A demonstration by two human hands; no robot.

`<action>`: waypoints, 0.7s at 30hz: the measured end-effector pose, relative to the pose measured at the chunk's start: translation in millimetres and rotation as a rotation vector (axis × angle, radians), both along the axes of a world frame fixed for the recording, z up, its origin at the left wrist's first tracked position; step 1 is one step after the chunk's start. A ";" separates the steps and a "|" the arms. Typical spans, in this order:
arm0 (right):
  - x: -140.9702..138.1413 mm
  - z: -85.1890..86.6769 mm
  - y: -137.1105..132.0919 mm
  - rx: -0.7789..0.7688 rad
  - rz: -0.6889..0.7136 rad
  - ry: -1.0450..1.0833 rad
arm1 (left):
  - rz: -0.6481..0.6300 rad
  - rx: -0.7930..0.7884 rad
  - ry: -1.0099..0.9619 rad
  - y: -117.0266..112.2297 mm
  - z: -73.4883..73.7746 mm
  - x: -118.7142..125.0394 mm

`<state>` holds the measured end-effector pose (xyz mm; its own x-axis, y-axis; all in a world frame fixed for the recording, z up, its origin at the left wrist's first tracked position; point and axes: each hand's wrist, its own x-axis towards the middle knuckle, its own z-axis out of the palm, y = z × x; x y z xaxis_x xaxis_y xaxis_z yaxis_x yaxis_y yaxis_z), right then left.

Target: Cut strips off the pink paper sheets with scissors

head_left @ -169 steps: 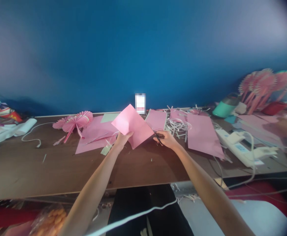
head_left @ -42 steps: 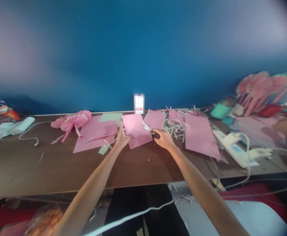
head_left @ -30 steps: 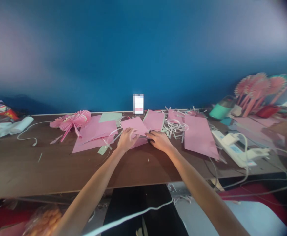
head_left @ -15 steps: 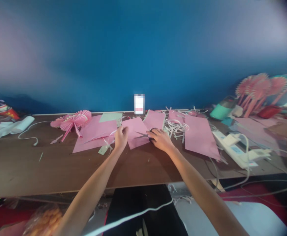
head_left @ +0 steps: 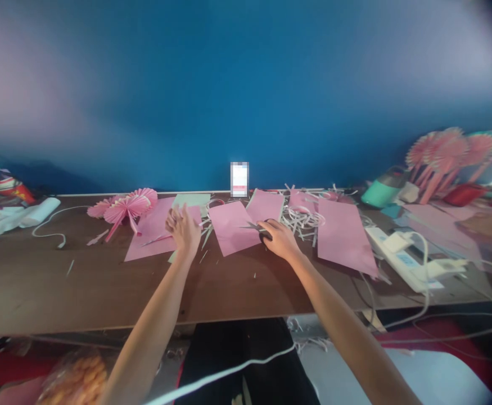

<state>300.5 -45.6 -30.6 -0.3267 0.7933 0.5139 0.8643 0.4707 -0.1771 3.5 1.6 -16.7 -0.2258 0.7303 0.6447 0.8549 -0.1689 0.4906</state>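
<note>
My right hand (head_left: 279, 239) is closed round the dark handles of a pair of scissors (head_left: 254, 226). Its blades point left over a pink sheet of paper (head_left: 231, 230) on the table. To the left, my left hand (head_left: 184, 229) is open with spread fingers, above or on another pink sheet (head_left: 138, 248); whether it touches that sheet I cannot tell. Pale thin paper strips (head_left: 206, 233) lie between my left hand and the middle sheet. A pale green sheet (head_left: 193, 199) shows behind my left hand.
Folded pink paper fans (head_left: 130, 208) lie left; more fans (head_left: 443, 149) stand far right. White strips (head_left: 302, 219) are heaped behind my right hand. A pink sheet (head_left: 344, 233) and a white power strip (head_left: 401, 259) with cables lie right. A blurred-out screen (head_left: 239, 179) stands at the back.
My left hand has moved left off the middle sheet's edge, and its fingers have spread from a pinch. The scissors have shifted slightly right and up with my right hand.
</note>
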 end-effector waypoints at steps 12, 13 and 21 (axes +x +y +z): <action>1.1 -0.2 -0.4 -0.033 -0.024 0.106 | -0.098 -0.295 0.327 -10.1 -14.5 44.7; 1.1 -0.1 -0.4 -0.032 -0.024 0.103 | -0.096 -0.315 0.340 -11.6 -13.1 44.4; 1.9 -0.2 -0.1 -0.035 -0.034 0.108 | -0.134 -0.333 0.269 -12.8 -10.2 43.3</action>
